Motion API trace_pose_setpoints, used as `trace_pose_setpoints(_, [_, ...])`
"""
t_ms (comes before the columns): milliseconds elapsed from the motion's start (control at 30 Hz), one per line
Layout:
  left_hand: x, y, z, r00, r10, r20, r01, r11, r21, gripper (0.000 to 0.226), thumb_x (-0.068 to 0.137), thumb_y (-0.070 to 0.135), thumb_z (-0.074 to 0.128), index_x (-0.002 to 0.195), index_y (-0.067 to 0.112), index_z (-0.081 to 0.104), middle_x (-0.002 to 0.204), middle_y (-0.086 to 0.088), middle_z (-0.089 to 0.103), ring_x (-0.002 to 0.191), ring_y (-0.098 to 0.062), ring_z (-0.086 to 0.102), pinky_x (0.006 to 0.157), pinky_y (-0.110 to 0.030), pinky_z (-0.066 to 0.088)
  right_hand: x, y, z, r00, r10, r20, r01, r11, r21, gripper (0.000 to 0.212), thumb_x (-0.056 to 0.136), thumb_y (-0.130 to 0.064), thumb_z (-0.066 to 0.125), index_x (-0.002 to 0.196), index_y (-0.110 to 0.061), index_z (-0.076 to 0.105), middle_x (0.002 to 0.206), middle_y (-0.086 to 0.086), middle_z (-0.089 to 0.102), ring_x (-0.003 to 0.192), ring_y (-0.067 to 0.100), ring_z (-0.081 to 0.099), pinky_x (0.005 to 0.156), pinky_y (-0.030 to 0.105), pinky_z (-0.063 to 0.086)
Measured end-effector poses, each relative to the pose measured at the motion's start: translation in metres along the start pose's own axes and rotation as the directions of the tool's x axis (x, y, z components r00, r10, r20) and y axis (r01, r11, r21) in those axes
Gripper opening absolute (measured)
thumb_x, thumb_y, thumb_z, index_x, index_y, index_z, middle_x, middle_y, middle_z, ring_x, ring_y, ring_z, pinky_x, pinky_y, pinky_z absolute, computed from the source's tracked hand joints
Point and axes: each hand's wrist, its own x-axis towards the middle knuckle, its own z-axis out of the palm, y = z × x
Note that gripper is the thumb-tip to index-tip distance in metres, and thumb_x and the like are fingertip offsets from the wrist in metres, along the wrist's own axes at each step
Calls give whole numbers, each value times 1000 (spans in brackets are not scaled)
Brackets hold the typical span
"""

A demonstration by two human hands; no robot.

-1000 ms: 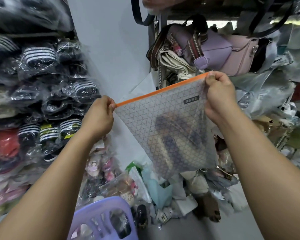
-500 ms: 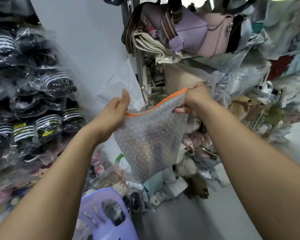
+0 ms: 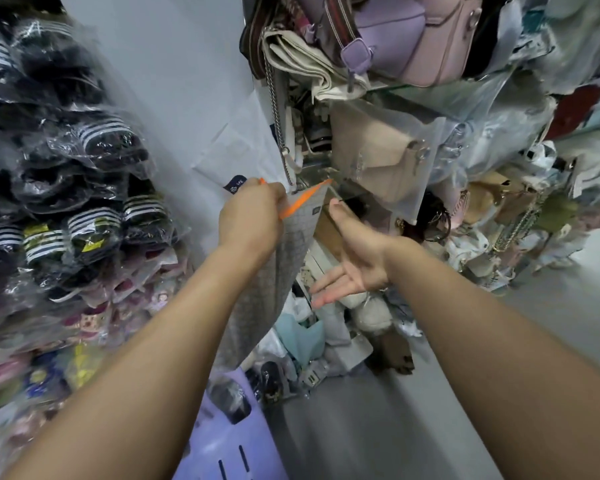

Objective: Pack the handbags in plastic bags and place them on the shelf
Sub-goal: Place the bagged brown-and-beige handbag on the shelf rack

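Plastic bag (image 3: pixel 284 258), frosted with a grid print and an orange zip strip (image 3: pixel 302 199), hangs from my left hand (image 3: pixel 250 216), pinched shut at its top edge before the crowded shelf (image 3: pixel 317 168). My right hand (image 3: pixel 352 258) is spread open, empty, beside it.

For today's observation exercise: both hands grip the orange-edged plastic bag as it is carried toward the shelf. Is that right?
Not quite. In the head view only the left hand grips the orange-edged plastic bag; the right hand is open beside it, fingers spread.
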Motion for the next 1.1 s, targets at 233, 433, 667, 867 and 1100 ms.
trace_pose_setpoints(233, [-15,21,3,896,390,214,-368,920,-135,15,85,17,61,98,15,66,91,-3,44,88,-34,58,70,-36,44,19,-22,23,987,-134,-93,156,944,290,73,86,-78,50,124,-18,65,125,14,69,109,46,66,82,74,50])
trace_pose_setpoints(433, [-30,18,14,850,403,339,-293,897,-331,17,82,30,73,88,25,58,88,5,62,92,-21,61,75,-29,43,22,-13,27,948,-179,-263,214,970,113,35,106,-10,34,82,-1,58,55,16,66,47,23,68,41,34,56])
trace_pose_setpoints(667, [-14,-17,8,872,-240,426,476,214,-853,13,93,27,65,92,17,57,98,-4,63,51,-10,59,42,-25,48,16,-15,20,909,-322,-263,370,915,159,24,108,-12,38,118,-2,58,112,23,68,93,37,70,60,49,60])
trace_pose_setpoints(867, [-13,-74,39,729,-625,279,638,475,-606,18,89,31,55,93,15,63,102,-12,67,99,-30,61,91,-37,51,0,-20,-2,852,-485,-196,517,838,173,23,104,-12,46,100,-5,67,94,15,75,81,29,76,64,40,62])
trace_pose_setpoints(1100, [-22,-93,41,446,-374,813,687,-438,-579,102,64,92,56,143,27,47,148,-18,44,111,-48,64,87,-65,54,-8,-15,-17,795,-602,-77,597,753,277,27,90,-16,55,101,-4,77,96,15,76,87,31,75,73,41,62])
